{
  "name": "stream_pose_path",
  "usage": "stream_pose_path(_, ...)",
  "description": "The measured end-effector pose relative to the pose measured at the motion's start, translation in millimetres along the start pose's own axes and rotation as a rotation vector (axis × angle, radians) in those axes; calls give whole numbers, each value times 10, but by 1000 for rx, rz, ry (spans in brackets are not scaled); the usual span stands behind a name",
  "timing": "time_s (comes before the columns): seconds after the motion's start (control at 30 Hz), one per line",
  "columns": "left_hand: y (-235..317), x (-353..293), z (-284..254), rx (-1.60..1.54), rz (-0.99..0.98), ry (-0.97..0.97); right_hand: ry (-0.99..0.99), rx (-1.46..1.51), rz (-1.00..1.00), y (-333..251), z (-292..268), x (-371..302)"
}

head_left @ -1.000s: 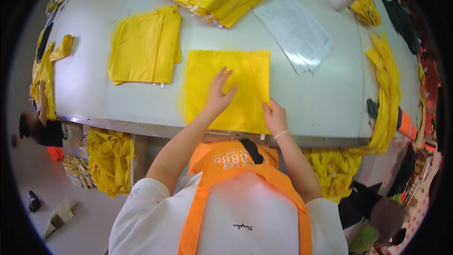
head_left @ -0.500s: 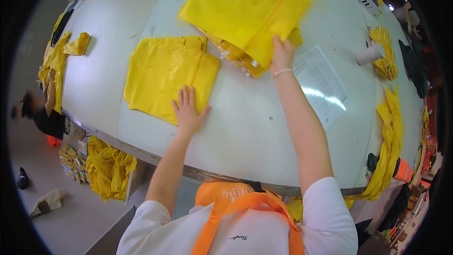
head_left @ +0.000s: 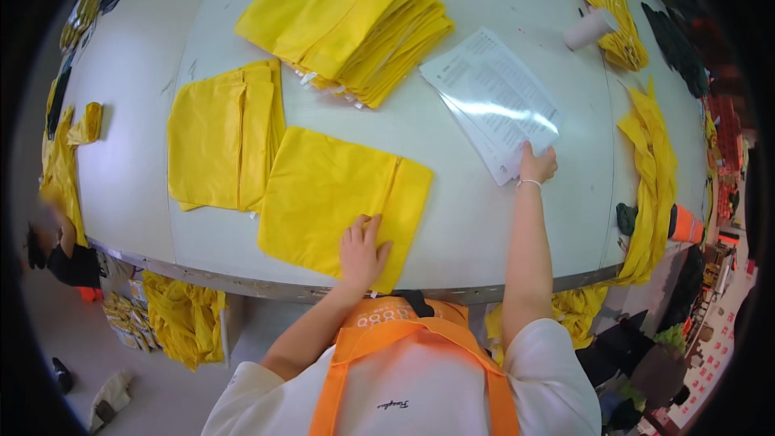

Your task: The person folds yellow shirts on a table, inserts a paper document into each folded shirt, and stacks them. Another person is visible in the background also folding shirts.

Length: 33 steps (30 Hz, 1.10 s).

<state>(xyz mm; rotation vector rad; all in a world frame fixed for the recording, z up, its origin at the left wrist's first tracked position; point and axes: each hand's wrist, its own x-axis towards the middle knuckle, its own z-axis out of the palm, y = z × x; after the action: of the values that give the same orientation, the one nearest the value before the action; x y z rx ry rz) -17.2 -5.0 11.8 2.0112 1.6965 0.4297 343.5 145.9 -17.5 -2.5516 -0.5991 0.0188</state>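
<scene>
My left hand (head_left: pixel 363 252) lies fingers spread on a flat, folded yellow garment (head_left: pixel 339 194) close to the table's front edge. Over to the right, my right hand (head_left: pixel 537 165) has its fingers closed at the near corner of some glossy printed sheets (head_left: pixel 500 101). The sheets overlap, slightly fanned, and light glares off the top one. Left of the garment sits another folded yellow stack (head_left: pixel 214 137), its edge touching or nearly touching it. Farther back stands a thicker pile of folded yellow pieces (head_left: pixel 347 24), with small white labels showing along its near edge.
A white cylinder (head_left: pixel 591 28) lies by a yellow bundle (head_left: pixel 622 28) at the back right. Loose yellow fabric (head_left: pixel 652 186) drapes over the table's right side. Below the left edge is a bin of yellow fabric (head_left: pixel 184 315). Another person (head_left: pixel 73 254) stands at far left.
My right hand has let go of the yellow piece at the pile and moved to the sheets. A folded garment now lies before me under my left hand. The view has shifted.
</scene>
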Motion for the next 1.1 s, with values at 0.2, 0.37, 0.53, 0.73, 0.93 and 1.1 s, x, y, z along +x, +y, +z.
stream_pose_path(0.2, -39, 30, 11, -24, 30, 124, -285, 320, 143, 502, -73, 499)
stream_pose_path(0.37, -90, -27, 94, -59, -11, 167, -336, -335, -282, 154, -475, 453)
stream_pose_path(0.53, -14, 25, 85, -16, 19, 209, -423, -634, -599, 161, -590, 571)
stream_pose_path(0.73, -125, 149, 250, 40, -137, 193, -238, 447, -416, 51, -928, 515)
stream_pose_path(0.93, -102, 109, 78, 29, -134, 126, -829, 1291, 150, 713, -1531, -225)
stream_pose_path(1.1, -39, 117, -16, -65, -81, 97, -1109, 1040, 283, 1683, -1650, -846)
